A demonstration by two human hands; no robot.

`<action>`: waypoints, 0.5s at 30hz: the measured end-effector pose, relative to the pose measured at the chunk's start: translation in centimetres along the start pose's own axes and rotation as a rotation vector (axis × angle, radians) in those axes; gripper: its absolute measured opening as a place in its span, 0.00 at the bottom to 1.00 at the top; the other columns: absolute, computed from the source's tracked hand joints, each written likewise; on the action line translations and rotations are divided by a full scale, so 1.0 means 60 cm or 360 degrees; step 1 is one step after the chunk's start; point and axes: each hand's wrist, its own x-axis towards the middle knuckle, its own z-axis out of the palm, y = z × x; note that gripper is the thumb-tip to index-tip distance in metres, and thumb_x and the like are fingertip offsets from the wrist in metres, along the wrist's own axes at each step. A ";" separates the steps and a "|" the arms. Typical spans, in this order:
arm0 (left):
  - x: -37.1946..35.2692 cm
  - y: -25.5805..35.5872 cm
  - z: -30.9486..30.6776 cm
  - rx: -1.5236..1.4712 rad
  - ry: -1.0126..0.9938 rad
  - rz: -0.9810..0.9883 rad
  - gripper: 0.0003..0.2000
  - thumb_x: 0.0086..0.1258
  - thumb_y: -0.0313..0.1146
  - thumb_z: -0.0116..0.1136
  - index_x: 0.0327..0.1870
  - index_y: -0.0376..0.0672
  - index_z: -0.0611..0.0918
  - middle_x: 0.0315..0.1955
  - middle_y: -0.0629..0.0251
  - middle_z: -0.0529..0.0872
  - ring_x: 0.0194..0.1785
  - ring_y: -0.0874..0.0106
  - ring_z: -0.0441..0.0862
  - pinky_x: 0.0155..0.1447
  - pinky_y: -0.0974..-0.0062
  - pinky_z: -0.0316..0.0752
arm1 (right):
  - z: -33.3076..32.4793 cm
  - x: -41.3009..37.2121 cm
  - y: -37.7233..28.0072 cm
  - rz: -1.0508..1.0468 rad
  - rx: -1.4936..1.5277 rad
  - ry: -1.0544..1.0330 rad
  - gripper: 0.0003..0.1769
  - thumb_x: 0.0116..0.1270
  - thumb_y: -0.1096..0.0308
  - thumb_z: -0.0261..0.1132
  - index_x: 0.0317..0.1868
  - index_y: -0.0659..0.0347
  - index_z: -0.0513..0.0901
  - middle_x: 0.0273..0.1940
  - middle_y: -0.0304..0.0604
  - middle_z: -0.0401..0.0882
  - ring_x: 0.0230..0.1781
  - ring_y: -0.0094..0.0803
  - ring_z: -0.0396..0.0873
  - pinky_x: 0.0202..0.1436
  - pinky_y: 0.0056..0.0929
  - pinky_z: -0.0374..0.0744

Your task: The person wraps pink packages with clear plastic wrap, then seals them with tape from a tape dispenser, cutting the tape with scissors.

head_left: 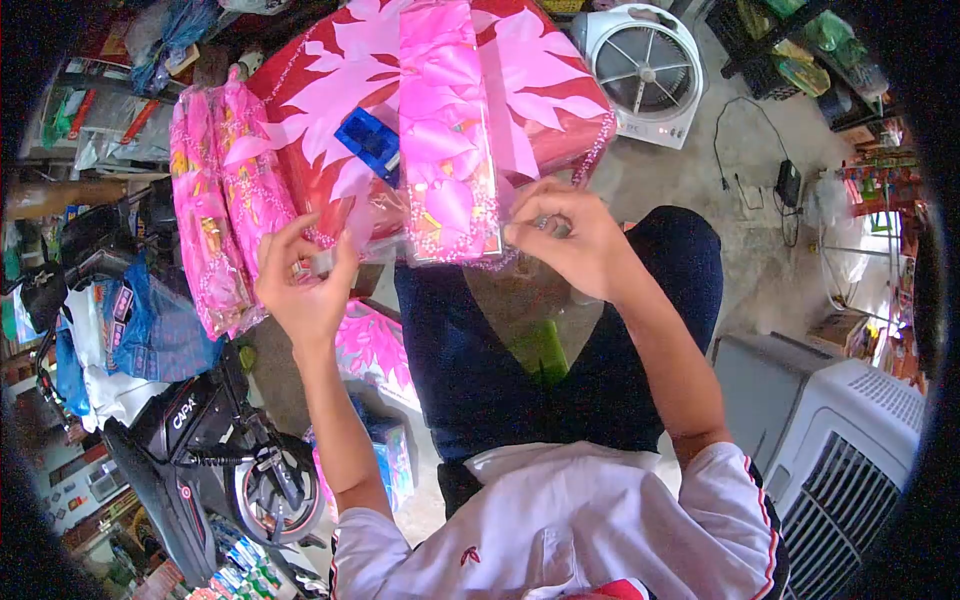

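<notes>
A long pink floral package (450, 180) in clear plastic lies lengthwise in front of me, on a red surface with pink leaf shapes (530, 70). My right hand (568, 240) is at its lower right corner, thumb and forefinger pinched and the other fingers curled; what they hold is too small to make out. Left of the package, my left hand (308, 285) is raised with curved fingers, a gap showing between thumb and fingertips. A small whitish glint shows inside that hand. A blue plastic object (368, 144) lies against the package's left edge.
More pink wrapped packages (222, 210) stand at the left. A box fan (645, 75) is at the back right, with a cable and black adapter (788, 183) on the floor. A parked motorbike (190, 430) is at the left, an air cooler (830, 450) at the lower right.
</notes>
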 end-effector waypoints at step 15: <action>-0.010 -0.023 0.008 -0.0030 -0.0044 -0.0136 0.17 0.55 0.25 0.75 0.48 0.41 0.88 0.18 0.69 0.78 0.30 0.74 0.75 0.40 0.73 0.71 | 0.005 0.004 0.016 0.0079 0.0041 -0.0049 0.09 0.68 0.65 0.72 0.38 0.63 0.87 0.43 0.35 0.81 0.42 0.22 0.78 0.44 0.25 0.74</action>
